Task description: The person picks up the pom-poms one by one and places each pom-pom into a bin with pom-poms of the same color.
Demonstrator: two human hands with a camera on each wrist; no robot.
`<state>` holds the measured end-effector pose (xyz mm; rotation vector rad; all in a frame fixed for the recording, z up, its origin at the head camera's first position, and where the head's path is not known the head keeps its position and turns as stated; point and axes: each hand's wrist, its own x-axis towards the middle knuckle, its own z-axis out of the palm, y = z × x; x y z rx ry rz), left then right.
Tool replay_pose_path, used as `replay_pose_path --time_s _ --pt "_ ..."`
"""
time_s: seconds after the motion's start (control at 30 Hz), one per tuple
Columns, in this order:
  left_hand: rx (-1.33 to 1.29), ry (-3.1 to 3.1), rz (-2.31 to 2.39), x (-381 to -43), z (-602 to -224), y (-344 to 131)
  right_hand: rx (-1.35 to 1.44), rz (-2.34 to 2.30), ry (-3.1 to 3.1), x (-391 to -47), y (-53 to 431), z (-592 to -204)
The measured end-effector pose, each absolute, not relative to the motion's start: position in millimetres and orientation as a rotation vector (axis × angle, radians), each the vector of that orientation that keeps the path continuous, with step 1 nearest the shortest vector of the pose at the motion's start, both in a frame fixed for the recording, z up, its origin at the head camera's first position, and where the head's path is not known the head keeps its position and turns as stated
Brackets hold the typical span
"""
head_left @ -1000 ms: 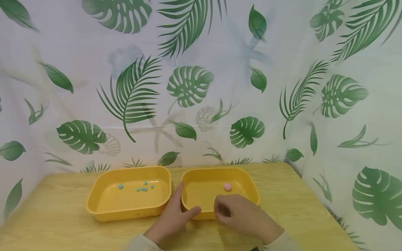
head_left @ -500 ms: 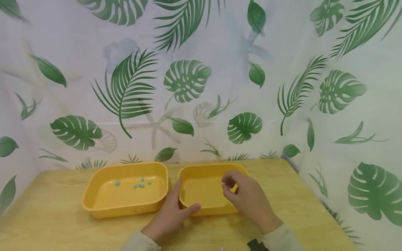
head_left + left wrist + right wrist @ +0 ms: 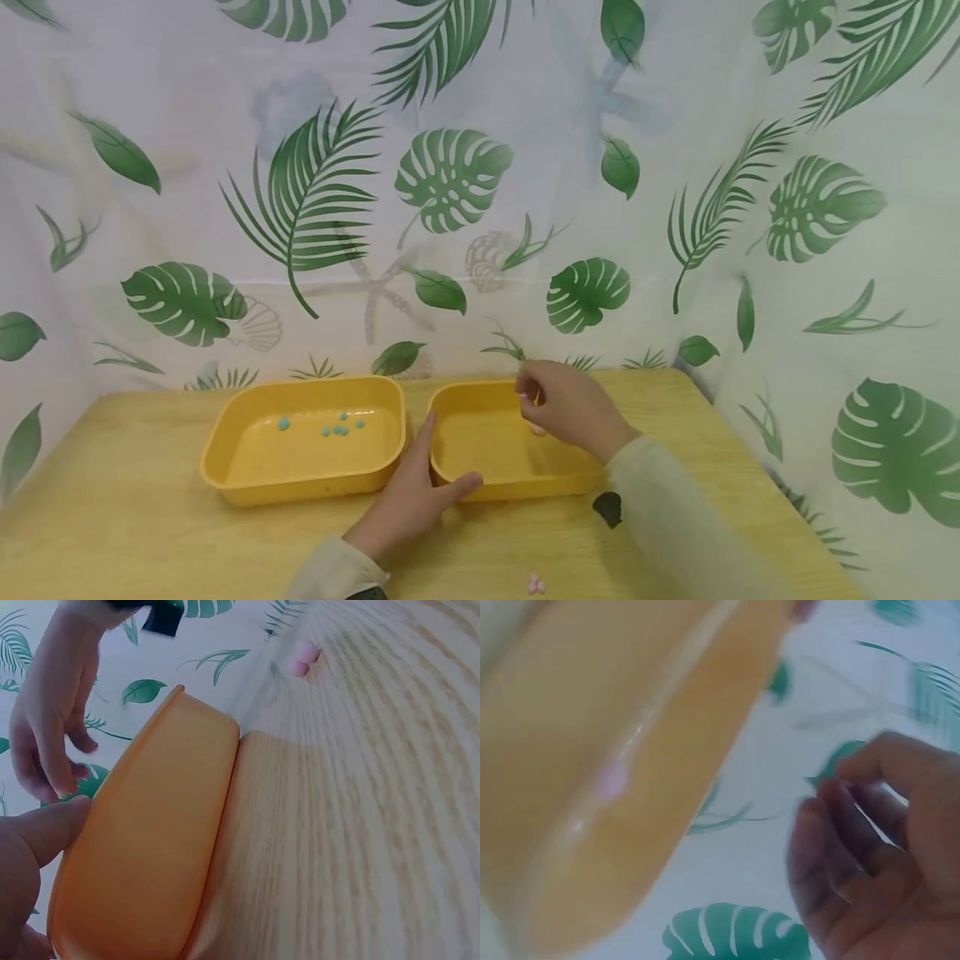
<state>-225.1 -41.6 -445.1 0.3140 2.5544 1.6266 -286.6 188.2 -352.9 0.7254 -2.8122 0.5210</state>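
Note:
My left hand [image 3: 408, 483] rests at the near left corner of the right yellow tray [image 3: 517, 490]. Its straight forefinger lies along the side wall, and its thumb touches the front rim. The left wrist view shows the thumb [image 3: 56, 825] at the rim of the tray [image 3: 150, 825]. My right hand [image 3: 573, 408] is raised over the tray's right part and pinches a small pink ball [image 3: 522, 397], mostly hidden by the fingertips. On the tray floor below lies a larger pink ball [image 3: 537, 429], partly covered by that hand; the right wrist view shows this pink ball [image 3: 612, 782] too.
A second yellow tray [image 3: 300, 487] stands close on the left, with several small teal balls [image 3: 337, 430] and one larger teal ball [image 3: 283, 424] in it. Small pink balls [image 3: 536, 585] lie on the wooden table [image 3: 450, 558] near its front. A leaf-patterned curtain [image 3: 480, 325] hangs behind.
My right hand has moved from the tray's front edge up and over its inside, then farther back. The left hand stays at the tray corner. Pink balls on the table have come into view.

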Motion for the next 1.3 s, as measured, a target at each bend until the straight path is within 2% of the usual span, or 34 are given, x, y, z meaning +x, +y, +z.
replay_pose_path --time_s 0.17,0.33,0.53,0.8,0.93,1.1,1.3 --pt "0.289 2.53 1.644 -220.0 -444.5 -43.3 0.891 0.174 -3.085 -332.4 172.4 -361.9" --pt "0.297 2.521 1.645 -216.8 -447.3 -42.3 1.058 -0.213 -3.099 -355.5 154.2 -388.2" --pt "0.31 2.498 1.65 -213.8 -442.8 -38.9 1.161 -0.456 -3.007 -360.2 140.4 -416.5" --pt "0.324 2.513 1.662 -216.5 -438.8 -38.4 1.172 -0.416 -3.077 -354.8 141.3 -397.2" --pt "0.307 2.534 1.651 -217.9 -441.9 -40.0 1.132 -0.193 -3.117 -340.0 146.8 -369.7" --pt "0.292 2.541 1.627 -219.6 -445.9 -41.8 1.093 0.2 -3.059 -295.5 156.8 -332.6" --pt "0.324 2.548 1.631 -223.3 -445.0 -39.2 0.947 0.443 -2.861 -248.6 190.5 -325.9"
